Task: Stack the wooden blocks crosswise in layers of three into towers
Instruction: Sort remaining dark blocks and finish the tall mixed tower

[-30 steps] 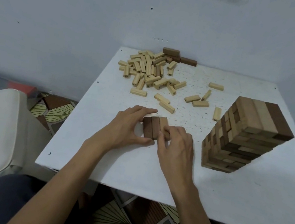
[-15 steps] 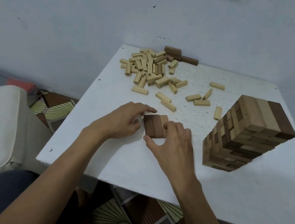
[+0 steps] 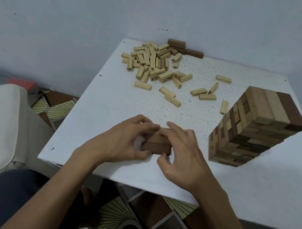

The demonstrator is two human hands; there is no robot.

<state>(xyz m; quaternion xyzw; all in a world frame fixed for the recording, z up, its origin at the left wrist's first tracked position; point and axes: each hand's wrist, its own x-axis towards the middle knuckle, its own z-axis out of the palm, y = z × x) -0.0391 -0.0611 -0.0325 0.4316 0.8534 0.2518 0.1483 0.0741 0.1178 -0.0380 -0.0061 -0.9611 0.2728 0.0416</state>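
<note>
The tall tower [image 3: 256, 129] blocks the right side of the table [image 3: 108, 108]; a pile of pale blocks [image 3: 153, 64] and scattered strays [image 3: 203, 94] crowd the far part. Bare tabletop lies along the near and left edges, and between the tower and the small brown stack [image 3: 156, 146].

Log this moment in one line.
phase: starting new tower | left hand: holds dark blocks | right hand: holds dark blocks | finished tower: upright, right side | pale blocks: far pile
</note>
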